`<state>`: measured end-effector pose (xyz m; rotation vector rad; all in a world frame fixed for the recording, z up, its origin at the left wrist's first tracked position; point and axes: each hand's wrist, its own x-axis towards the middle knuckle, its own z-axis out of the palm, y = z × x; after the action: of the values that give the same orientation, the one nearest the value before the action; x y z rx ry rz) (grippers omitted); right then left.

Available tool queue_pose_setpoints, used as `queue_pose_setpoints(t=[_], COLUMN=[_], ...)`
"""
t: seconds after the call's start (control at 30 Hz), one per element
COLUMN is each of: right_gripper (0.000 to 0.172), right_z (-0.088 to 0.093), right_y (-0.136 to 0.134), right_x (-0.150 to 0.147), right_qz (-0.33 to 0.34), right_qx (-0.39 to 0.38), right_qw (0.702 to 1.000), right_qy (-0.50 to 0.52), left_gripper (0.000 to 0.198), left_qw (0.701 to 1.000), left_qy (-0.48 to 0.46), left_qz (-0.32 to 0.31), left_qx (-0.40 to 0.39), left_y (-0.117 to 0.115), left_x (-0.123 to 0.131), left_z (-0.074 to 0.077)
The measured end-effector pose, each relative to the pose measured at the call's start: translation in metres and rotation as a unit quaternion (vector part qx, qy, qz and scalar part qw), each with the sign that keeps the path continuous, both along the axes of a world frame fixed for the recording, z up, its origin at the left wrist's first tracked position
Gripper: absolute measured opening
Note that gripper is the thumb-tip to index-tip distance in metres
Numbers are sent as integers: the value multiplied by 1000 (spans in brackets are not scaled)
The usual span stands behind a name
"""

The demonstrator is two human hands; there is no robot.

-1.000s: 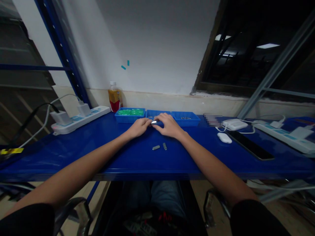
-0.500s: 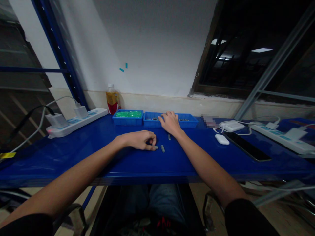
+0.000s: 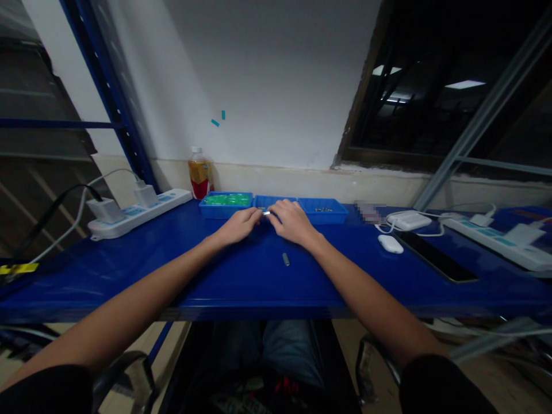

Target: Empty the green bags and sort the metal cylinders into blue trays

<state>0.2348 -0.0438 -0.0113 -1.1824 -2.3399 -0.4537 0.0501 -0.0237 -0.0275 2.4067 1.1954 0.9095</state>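
My left hand (image 3: 241, 225) and my right hand (image 3: 294, 221) meet just in front of the blue bins. Between their fingertips is a small shiny metal cylinder (image 3: 266, 213), pinched by the left fingers at one end and by the right fingers at the other. Whether a second small part is hidden in the fingers, I cannot tell. A similar grey metal cylinder (image 3: 286, 259) lies on the blue table (image 3: 241, 282), nearer to me. My right hand partly covers the middle blue bin (image 3: 263, 200).
A left blue bin (image 3: 215, 213) holds green pieces in clear wrapping; a right bin (image 3: 331, 218) holds small metal parts. Behind stands a drink bottle (image 3: 199, 175). Power strips (image 3: 129, 221) lie at both sides. A phone (image 3: 435, 256) and white earphone case (image 3: 390, 244) are at right.
My left hand has lifted a metal cylinder from the table and moved away from me. My right hand has drawn back from the bins to meet it. The cylinder near my right wrist no longer shows.
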Motion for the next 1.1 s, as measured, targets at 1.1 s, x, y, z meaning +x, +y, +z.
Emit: queue_pose_setpoints(t=[1.1], right_gripper=[14], right_z=[-6], right_y=[1], right_x=[6], right_qz=[75], right_qx=[-82], right_qw=[991], right_qy=[75], left_gripper=[17], left_qw=[973], left_qy=[-213], left_qz=[-64], left_qx=[-67], left_y=[7], left_x=[13], left_z=[-8])
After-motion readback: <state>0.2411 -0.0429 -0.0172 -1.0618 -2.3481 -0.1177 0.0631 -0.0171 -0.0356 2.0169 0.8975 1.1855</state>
